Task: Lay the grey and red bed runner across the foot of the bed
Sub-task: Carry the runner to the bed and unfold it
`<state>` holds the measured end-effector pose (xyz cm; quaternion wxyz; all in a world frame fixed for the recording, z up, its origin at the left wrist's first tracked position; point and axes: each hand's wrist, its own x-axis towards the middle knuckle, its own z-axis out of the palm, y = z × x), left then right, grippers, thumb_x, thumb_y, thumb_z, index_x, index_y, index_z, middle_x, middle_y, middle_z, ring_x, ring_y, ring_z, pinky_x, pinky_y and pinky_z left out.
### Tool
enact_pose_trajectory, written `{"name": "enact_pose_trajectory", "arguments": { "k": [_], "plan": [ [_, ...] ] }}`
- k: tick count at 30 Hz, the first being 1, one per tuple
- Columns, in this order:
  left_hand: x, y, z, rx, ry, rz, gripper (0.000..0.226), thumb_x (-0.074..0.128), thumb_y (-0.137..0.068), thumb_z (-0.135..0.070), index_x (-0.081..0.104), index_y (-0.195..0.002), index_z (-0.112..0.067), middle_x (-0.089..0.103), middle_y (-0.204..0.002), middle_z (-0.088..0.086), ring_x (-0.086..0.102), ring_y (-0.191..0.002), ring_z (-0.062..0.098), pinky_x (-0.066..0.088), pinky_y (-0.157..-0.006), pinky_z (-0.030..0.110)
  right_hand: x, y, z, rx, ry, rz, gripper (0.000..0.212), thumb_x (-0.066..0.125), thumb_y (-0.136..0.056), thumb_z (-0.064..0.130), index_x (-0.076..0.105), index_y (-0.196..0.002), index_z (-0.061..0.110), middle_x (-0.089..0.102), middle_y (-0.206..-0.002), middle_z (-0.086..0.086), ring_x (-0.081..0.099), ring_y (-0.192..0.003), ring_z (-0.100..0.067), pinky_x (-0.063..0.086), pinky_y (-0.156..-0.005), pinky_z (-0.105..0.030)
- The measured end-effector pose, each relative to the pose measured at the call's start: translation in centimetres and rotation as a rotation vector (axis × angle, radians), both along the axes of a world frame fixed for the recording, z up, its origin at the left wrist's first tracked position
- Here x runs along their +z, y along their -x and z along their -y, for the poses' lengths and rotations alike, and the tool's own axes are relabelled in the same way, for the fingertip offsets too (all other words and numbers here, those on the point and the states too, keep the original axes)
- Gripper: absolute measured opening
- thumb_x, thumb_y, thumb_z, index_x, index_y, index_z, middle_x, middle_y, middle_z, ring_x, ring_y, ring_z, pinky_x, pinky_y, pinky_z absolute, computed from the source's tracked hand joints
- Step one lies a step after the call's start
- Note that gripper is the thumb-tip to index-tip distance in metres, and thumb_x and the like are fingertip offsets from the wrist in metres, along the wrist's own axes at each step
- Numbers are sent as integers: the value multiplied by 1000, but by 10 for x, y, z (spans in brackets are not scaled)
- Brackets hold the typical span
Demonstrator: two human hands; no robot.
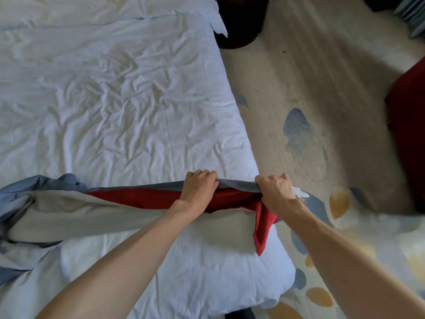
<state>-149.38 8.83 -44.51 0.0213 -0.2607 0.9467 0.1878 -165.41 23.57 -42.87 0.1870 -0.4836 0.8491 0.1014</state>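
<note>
Lying twisted across the foot of the bed (115, 100), the bed runner (138, 199) had its long axis running from 9 o'clock to 3 o'clock, red face partly folded under grey. The left hand (199, 191) and right hand (274, 193) each had the grip pinched shut on the far grey edge at the 3 o'clock end, probably to pull it flat toward the carpet (322, 111) side.

Crumpled grey and red fabric bed runner (128, 199) cut off by left picture edge; dark red upholstered seat (409, 134) cropped at right; fingertips of both hands buried in runner folds.
</note>
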Motion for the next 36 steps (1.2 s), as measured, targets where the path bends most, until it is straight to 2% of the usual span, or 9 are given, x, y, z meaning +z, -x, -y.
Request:
{"name": "enact_pose_trajectory", "arguments": {
  "k": [3,6,9,12,15,22,27,30,36],
  "plan": [
    [-23,3,7,24,-14,72,17,40,-98,-22,56,-97,-14,63,-95,1,55,-90,21,39,-82,36,-23,3,9,1,-9,56,24,50,-75,1,42,-85,21,59,-80,1,60,-84,-24,33,-84,-36],
    [-38,0,17,49,-9,99,18,41,-99,-22,56,-99,-13,63,-97,2,55,-91,22,39,-84,36,-40,9,22,-79,80,180,29,52,-75,1,51,-97,19,59,-93,-1,58,-89,-24,34,-84,-37],
    [-49,2,30,38,3,105,19,42,-99,-21,58,-105,-13,62,-102,3,54,-96,22,38,-86,35,-52,19,36,-113,175,234,27,59,-82,14,57,-108,20,58,-100,-1,56,-92,-23,34,-84,-36],
    [-57,11,48,40,22,115,20,43,-98,-20,60,-108,-14,61,-104,2,53,-98,21,38,-88,34,-60,26,51,-121,238,269,21,60,-86,27,61,-105,18,59,-99,-1,56,-90,-22,34,-85,-36],
    [-64,25,67,47,31,106,20,43,-98,-19,62,-104,-14,62,-103,2,53,-97,21,38,-88,35,-67,35,67,-132,250,258,18,51,-90,22,61,-103,16,61,-98,-3,55,-91,-23,34,-87,-36],
    [-79,42,100,156,116,126,18,48,-96,-23,61,-105,-15,58,-104,3,52,-98,23,37,-86,36,-90,40,108,-168,244,85,33,44,-86,4,53,-117,15,55,-111,-7,49,-102,-27,33,-92,-38],
    [-93,23,95,164,174,256,37,55,-91,-32,50,-124,-17,49,-119,6,49,-107,25,36,-90,39,-108,20,109,-265,151,65,58,49,-92,18,23,-143,11,24,-148,-21,25,-137,-35,24,-110,-45],
    [-88,12,95,174,185,239,45,57,-90,-34,45,-130,-17,49,-122,7,49,-110,26,36,-92,40,-104,16,107,-254,160,104,60,49,-93,28,22,-145,11,15,-153,-22,15,-142,-35,20,-113,-46],
    [-55,-13,96,223,145,176,37,49,-95,-28,49,-129,-16,49,-123,6,49,-110,26,37,-95,40,-75,-7,121,-134,269,143,46,48,-93,27,43,-136,13,30,-149,-18,36,-131,-33,26,-107,-42]
  ]
}}
